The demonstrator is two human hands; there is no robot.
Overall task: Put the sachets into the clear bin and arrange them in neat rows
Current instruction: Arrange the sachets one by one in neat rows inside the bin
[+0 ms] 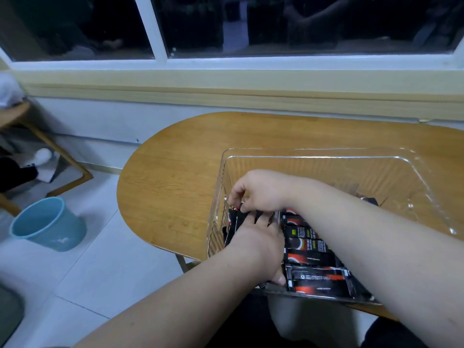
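A clear plastic bin stands on the wooden table. Several black and red sachets lie in a row along its near side. Both my hands are inside the bin at its left end. My left hand presses flat on a bunch of upright sachets by the left wall, fingers spread over them. My right hand reaches across from the right and pinches the top edges of the same bunch. My hands hide most of that bunch.
The far and right parts of the bin hold only one dark sachet near the middle. A blue waste bin stands on the tiled floor to the left. A wooden stool frame and a window wall lie beyond.
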